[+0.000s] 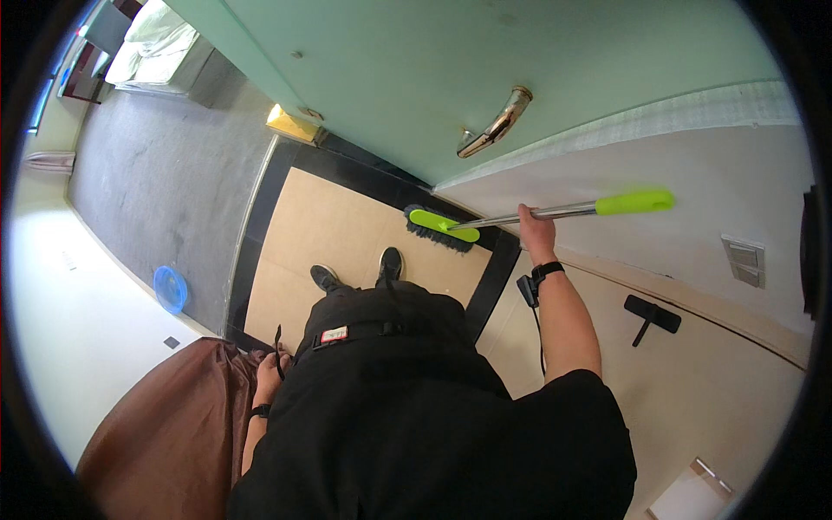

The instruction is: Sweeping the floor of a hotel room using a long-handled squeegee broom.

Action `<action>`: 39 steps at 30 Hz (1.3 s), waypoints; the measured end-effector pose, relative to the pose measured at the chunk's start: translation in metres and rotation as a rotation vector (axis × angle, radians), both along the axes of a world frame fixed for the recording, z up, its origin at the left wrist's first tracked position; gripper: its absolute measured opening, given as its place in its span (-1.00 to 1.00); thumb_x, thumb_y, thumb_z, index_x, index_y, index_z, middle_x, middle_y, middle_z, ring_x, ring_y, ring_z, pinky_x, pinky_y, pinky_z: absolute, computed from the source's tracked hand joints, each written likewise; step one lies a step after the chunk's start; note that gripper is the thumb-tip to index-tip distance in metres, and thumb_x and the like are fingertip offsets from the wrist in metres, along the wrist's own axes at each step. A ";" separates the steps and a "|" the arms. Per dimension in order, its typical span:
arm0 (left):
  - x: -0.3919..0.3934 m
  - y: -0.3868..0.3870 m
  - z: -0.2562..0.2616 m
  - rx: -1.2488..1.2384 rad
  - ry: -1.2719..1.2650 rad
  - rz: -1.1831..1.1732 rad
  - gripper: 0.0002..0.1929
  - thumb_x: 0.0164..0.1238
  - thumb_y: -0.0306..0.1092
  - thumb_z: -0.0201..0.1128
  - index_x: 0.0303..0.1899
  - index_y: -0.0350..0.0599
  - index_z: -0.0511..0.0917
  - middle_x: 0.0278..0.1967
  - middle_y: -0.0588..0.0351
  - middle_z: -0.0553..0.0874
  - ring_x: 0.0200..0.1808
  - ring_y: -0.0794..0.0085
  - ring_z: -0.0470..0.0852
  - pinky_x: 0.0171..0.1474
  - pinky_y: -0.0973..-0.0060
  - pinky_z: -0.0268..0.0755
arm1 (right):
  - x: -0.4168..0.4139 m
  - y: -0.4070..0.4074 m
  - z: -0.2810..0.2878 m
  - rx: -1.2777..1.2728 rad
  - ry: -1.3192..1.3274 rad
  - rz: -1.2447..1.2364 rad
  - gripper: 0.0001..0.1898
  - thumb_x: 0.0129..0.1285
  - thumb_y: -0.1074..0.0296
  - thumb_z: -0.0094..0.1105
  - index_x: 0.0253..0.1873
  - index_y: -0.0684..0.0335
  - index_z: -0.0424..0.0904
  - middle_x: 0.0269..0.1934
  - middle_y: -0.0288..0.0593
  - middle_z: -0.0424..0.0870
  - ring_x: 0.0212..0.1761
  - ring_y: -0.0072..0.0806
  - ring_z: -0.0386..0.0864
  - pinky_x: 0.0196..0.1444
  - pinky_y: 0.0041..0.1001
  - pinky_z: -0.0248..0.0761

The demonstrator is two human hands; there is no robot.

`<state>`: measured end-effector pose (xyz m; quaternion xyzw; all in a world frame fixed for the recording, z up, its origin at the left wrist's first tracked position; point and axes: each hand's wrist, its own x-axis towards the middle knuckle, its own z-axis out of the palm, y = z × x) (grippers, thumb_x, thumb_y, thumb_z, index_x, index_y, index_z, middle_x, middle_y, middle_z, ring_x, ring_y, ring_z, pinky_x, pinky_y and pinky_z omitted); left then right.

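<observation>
My right hand (537, 233) is closed around the metal pole of a broom (565, 210) with a bright green grip. The broom's green head with dark bristles (448, 229) rests at the edge of the beige tiles, by the black stone border. My left hand (272, 368) is low at my left side, against a brown cloth or plastic sheet (188, 416); a black strap stands up beside its fingers. Whether it grips the sheet is hard to see. My dark shoes (390, 263) stand on the tiles, just short of the broom head.
A green glass panel with a metal handle (497, 123) stands ahead. A blue basin (170, 289) sits on the grey floor by the left wall. A white-covered bed (159, 55) is at the upper left. A black T-shaped tool (652, 314) lies at right, below wall switches (744, 260).
</observation>
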<state>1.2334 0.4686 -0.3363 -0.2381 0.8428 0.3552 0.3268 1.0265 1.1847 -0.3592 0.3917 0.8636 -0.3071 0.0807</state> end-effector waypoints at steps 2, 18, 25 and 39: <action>-0.001 -0.007 -0.011 0.103 -0.004 0.115 -0.70 0.47 -0.19 0.31 -0.07 -0.30 0.71 -0.17 0.01 0.81 -0.09 0.37 0.75 0.06 0.43 0.52 | 0.008 0.012 -0.029 -0.158 0.047 -0.173 -0.48 0.30 -0.18 0.25 -0.17 0.28 0.73 -0.14 0.09 0.79 0.01 0.04 0.70 0.10 -0.15 0.51; -0.047 0.045 0.057 0.077 -0.052 0.012 -0.68 0.48 -0.21 0.31 -0.03 -0.35 0.68 -0.21 0.06 0.80 -0.16 0.43 0.74 -0.08 0.48 0.52 | 0.009 0.006 -0.021 -0.147 0.078 0.018 -0.47 0.33 -0.07 0.23 0.02 0.39 0.70 0.03 0.23 0.74 0.20 0.11 0.62 0.20 -0.13 0.46; -0.022 0.017 0.037 0.002 0.023 0.216 -0.66 0.45 -0.21 0.28 0.00 -0.35 0.68 -0.22 -0.03 0.81 -0.20 0.35 0.76 -0.06 0.42 0.59 | 0.011 -0.050 -0.003 -0.001 0.103 0.361 -0.56 0.39 -0.05 0.17 -0.29 0.28 0.67 -0.60 -0.14 0.64 -0.45 -0.25 0.67 -0.21 -0.21 0.50; 0.071 -0.100 0.024 0.040 -0.127 0.365 -0.61 0.34 -0.14 0.31 -0.05 -0.32 0.72 -0.21 -0.08 0.82 -0.14 0.25 0.80 0.02 0.33 0.60 | -0.073 -0.261 0.121 0.138 0.050 0.549 -0.56 0.34 -0.07 0.20 -0.13 0.29 0.72 -0.17 0.18 0.75 0.00 0.06 0.66 0.09 -0.15 0.46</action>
